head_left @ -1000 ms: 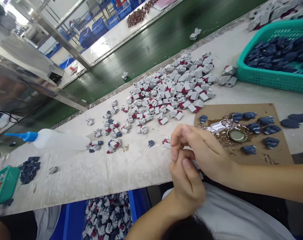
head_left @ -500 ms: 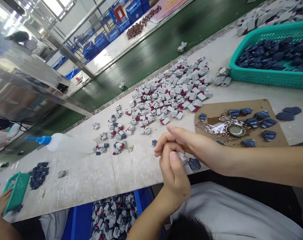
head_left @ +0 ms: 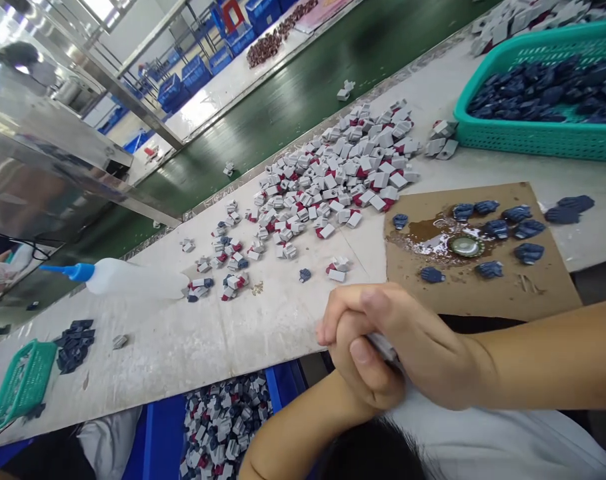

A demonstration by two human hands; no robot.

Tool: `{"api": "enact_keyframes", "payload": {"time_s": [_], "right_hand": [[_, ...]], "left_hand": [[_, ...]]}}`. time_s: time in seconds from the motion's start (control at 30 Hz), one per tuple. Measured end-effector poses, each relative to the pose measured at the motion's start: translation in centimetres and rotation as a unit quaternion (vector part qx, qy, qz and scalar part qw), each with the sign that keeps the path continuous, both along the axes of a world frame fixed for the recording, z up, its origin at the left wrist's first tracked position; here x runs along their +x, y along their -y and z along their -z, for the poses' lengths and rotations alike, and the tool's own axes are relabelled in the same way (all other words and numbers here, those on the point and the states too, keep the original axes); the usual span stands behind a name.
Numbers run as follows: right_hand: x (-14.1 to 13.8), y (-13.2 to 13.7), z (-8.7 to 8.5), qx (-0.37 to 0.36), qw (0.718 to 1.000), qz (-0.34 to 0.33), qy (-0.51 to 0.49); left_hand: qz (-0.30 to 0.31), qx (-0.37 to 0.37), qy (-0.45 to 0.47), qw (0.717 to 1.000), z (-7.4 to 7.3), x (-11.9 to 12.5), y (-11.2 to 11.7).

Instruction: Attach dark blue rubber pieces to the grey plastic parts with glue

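Observation:
Close to the table's near edge, my left hand (head_left: 365, 370) and my right hand (head_left: 420, 343) are clasped tightly together. Between the palms a sliver of a grey plastic piece (head_left: 383, 347) shows; the rest of it is hidden by fingers. Just beyond the hands lie a grey-and-red piece (head_left: 338, 269) and a small dark blue piece (head_left: 305, 275). To the right, a brown cardboard sheet (head_left: 487, 297) carries several dark blue fist-shaped pieces (head_left: 529, 253) and a bottle cap (head_left: 466, 246) amid a wet brown puddle.
A heap of grey-and-red pieces (head_left: 333, 173) covers the table's middle. A green basket (head_left: 537, 140) of dark blue parts stands at right. At left are a white squeeze bottle (head_left: 133, 279) and a smaller green basket (head_left: 37, 380). Below the edge sits a blue bin (head_left: 157, 433); a green conveyor (head_left: 277, 127) runs behind.
My clasped hands have come down nearer my body and closed tighter, covering most of the grey piece. Another person's hand has left the small green basket at left.

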State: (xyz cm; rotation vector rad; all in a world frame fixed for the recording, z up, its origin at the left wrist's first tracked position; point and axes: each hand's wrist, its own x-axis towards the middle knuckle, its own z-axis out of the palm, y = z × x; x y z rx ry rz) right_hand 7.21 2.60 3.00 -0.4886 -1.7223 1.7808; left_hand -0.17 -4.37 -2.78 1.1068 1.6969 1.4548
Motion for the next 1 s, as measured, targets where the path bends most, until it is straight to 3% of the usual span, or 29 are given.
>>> {"api": "enact_keyframes", "payload": {"time_s": [0.1, 0.17, 0.33, 0.4, 0.53, 0.67, 0.8, 0.87, 1.0], "right_hand": [[0.0, 0.1, 0.5, 0.035, 0.998, -0.038, -0.034], [-0.5, 0.1, 1.2, 0.025, 0.999, -0.016, -0.019], [-2.2, -0.3, 2.2, -0.043, 0.998, 0.047, 0.02], [-2.4, -0.8, 1.9, -0.132, 0.99, 0.031, 0.026], [-1.8, -2.4, 1.3, -0.351, 0.935, -0.012, 0.044], [-1.1, -3.3, 1.3, -0.352, 0.936, 0.004, 0.021], [-0.9, -3.5, 1.3, -0.362, 0.932, 0.018, 0.003], [-0.9, -3.5, 1.3, -0.367, 0.93, 0.025, -0.007], [-1.0, -3.1, 0.9, -0.379, 0.924, 0.041, -0.022]], "left_hand": [[-0.003, 0.043, -0.04, 0.998, 1.4, -0.3, 0.7], [-0.012, 0.075, -0.073, 0.994, 1.9, -0.4, 0.5], [0.001, 0.104, -0.1, 0.99, 0.7, -1.3, -1.3], [0.011, 0.111, -0.097, 0.989, 0.0, -1.7, -1.7], [0.035, 0.093, -0.06, 0.993, -0.3, -1.8, -1.8], [0.091, 0.053, -0.055, 0.993, -0.3, -1.6, -1.5], [0.159, 0.018, -0.217, 0.963, -1.1, -2.5, -1.8], [0.199, 0.017, -0.25, 0.947, -1.4, -2.9, -2.0], [0.173, 0.008, -0.111, 0.979, -1.1, -2.5, -2.3]]}}
